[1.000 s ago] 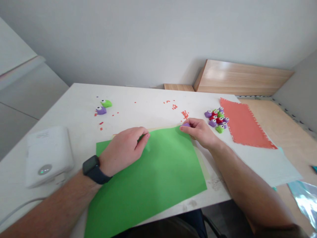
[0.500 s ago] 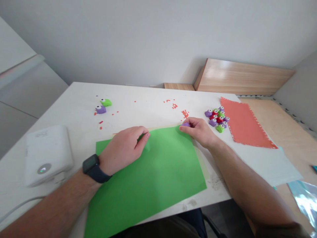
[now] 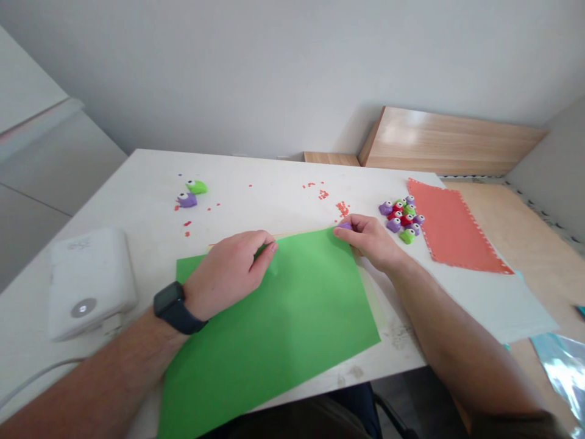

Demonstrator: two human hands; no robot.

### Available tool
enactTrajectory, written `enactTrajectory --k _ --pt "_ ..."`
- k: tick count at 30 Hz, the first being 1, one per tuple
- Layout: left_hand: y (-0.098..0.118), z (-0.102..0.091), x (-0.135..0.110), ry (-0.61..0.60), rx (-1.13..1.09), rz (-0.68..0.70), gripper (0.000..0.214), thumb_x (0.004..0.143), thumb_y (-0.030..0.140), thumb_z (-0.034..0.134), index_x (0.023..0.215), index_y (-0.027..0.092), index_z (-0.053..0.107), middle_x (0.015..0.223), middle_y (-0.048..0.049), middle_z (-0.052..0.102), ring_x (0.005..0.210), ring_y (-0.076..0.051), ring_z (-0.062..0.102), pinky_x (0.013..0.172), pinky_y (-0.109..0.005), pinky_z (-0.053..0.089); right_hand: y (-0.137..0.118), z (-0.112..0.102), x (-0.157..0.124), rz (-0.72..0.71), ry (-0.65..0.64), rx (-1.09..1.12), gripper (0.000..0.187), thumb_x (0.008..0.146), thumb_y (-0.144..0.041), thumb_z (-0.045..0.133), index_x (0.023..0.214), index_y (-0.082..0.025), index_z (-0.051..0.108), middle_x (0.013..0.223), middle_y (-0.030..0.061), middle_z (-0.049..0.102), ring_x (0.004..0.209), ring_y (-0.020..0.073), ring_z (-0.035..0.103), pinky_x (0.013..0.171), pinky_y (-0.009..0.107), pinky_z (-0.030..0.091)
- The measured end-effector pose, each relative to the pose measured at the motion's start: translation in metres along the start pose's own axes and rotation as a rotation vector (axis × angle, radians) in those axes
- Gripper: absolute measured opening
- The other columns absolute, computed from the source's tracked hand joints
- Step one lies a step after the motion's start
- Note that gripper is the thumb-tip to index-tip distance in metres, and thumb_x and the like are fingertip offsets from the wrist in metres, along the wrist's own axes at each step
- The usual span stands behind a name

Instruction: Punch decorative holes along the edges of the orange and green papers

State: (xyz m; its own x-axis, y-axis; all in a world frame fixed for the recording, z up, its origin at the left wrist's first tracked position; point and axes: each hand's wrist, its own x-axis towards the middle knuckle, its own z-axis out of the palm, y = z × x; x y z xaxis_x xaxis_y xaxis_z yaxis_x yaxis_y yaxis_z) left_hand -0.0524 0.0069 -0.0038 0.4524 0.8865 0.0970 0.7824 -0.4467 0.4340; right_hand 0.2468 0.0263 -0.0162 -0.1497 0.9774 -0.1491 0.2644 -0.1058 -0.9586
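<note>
A green paper sheet [image 3: 274, 311] lies on the white table [image 3: 137, 207], over a pale yellow sheet [image 3: 372, 305]. My left hand [image 3: 228, 274] rests on the sheet's far edge, with its fingers curled and pinching the paper. My right hand [image 3: 370, 241] grips a small purple craft punch [image 3: 343, 226] at the same edge, near the sheet's far corner. Beyond it, a cluster of purple, red and green eyed craft punches [image 3: 400, 216] stands close by. Part of the purple punch is hidden by my fingers.
A green punch [image 3: 196, 186] and a purple punch [image 3: 186, 200] sit at the far left. Red paper bits [image 3: 342, 210] are scattered about. A white device [image 3: 89, 283] stands to the left, and a notched red sheet [image 3: 457, 228] lies to the right.
The view has shifted slightly, and the table sits a little higher in the frame. Both hands remain at the green sheet's far edge, with the purple punch still in my right hand.
</note>
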Motion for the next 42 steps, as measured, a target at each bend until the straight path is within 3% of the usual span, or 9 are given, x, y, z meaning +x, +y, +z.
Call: enactTrajectory --k 25,42 --pt "0.001 0.0 0.001 -0.038 0.005 -0.01 0.028 0.106 0.038 0.043 0.097 0.022 0.064 0.089 -0.0026 0.069 0.082 -0.022 0.062 0.075 -0.036 0.042 -0.01 -0.004 -0.004 0.102 -0.061 0.062 0.032 0.084 -0.049 0.07 0.087 -0.018 0.064 0.06 -0.0064 0.042 0.052 0.0082 0.027 0.048 0.026 0.018" --pt "-0.001 0.0 0.0 -0.019 0.007 0.009 0.028 0.106 0.037 0.043 0.096 0.021 0.064 0.089 -0.0026 0.068 0.083 -0.022 0.063 0.076 -0.036 0.042 -0.009 -0.007 -0.005 -0.008 -0.037 -0.135 0.031 0.083 -0.045 0.069 0.097 -0.018 0.067 0.065 -0.0039 0.052 0.059 0.0126 0.042 0.057 0.027 0.033"
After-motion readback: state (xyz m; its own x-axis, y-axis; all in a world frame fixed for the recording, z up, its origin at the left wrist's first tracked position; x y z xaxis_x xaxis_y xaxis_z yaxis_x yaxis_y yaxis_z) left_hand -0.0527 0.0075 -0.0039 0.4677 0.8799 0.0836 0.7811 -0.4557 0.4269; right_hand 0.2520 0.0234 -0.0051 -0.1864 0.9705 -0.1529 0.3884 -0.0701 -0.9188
